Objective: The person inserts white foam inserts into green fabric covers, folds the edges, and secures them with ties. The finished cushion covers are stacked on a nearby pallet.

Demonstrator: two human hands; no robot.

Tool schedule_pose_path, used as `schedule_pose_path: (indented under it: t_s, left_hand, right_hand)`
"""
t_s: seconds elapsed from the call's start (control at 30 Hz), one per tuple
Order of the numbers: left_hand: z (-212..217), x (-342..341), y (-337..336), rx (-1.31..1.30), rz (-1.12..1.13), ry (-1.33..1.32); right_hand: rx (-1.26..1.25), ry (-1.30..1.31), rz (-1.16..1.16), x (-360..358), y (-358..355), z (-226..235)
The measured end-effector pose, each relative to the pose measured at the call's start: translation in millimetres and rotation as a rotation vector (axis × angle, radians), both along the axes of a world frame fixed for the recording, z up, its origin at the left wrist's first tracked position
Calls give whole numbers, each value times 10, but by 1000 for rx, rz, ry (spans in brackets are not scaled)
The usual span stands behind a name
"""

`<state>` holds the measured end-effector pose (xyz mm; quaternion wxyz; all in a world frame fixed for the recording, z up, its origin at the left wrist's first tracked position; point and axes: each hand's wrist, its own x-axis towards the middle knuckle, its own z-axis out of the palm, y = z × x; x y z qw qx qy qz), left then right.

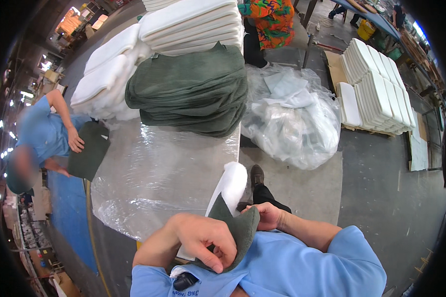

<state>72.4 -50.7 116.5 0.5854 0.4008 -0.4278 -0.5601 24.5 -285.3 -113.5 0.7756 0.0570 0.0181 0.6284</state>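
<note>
A dark green fabric cover is held up close to my chest, with a pointed corner standing up. My left hand lies curled over its near side, thumb and fingers bent onto the fabric. On the far right edge, my right hand pinches the cloth between thumb and fingers. A long white padded cushion sticks up from behind the cover, its far end over the table edge. How much of the cushion sits inside the cover is hidden by the cloth and my left hand.
A plastic-covered table bears a pile of green covers and stacked white cushions. A clear plastic bag stands right of it. More cushions sit on a pallet. A co-worker at left holds a green cover; another person stands beyond.
</note>
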Motion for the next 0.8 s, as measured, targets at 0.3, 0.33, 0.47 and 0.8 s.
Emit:
schedule_pose_path:
  t_s: [0.3, 0.33, 0.47, 0.8]
  left_hand:
    - [-163, -341, -493, 357, 1329, -516]
    - [-235, -330, -542, 414, 1504, -545]
    - [-468, -290, -480, 683, 1667, -637]
    - [-257, -410, -247, 509, 900, -856]
  right_hand:
    - [-395, -219, -243, 262, 95, 389]
    - [-465, -263, -307, 263, 147, 501]
    - [-525, -306, -427, 207, 189, 433]
    - [-459, -118, -293, 200, 139, 345]
